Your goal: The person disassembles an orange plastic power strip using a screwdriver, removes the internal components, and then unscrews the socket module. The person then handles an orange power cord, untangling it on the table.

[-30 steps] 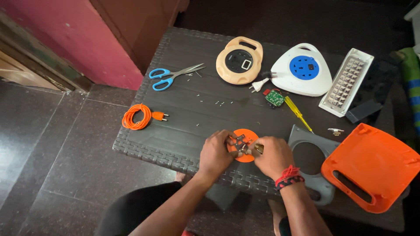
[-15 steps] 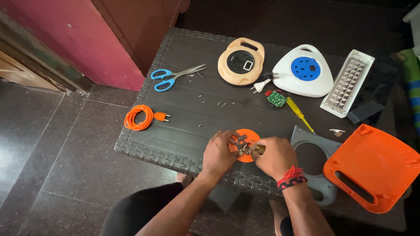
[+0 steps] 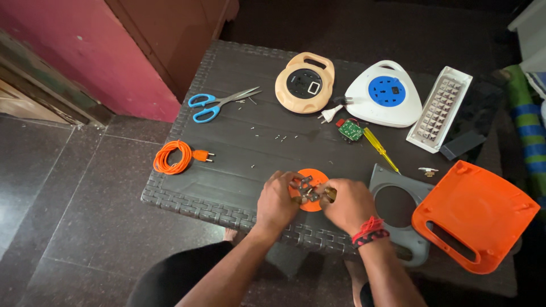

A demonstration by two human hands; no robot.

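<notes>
Near the front edge of the dark woven table (image 3: 239, 142), my left hand (image 3: 277, 200) and my right hand (image 3: 348, 204) together grip a round orange disc (image 3: 312, 177) with small metal contact parts on its face. My fingers cover both sides of the disc. A red thread band wraps my right wrist. An orange housing shell (image 3: 475, 213) and a grey ring-shaped cover (image 3: 401, 204) lie just right of my right hand.
Blue-handled scissors (image 3: 213, 105), a coiled orange cable with plug (image 3: 173, 157), a tan cord reel (image 3: 304, 82), a white reel with blue socket (image 3: 384, 92), a small green circuit board (image 3: 350, 130), a yellow screwdriver (image 3: 380, 149) and a white LED panel (image 3: 439, 108) lie on the table. Small screws are scattered mid-table.
Both hands stay on the orange disc with only slight finger shifts. The view has drifted a little.
</notes>
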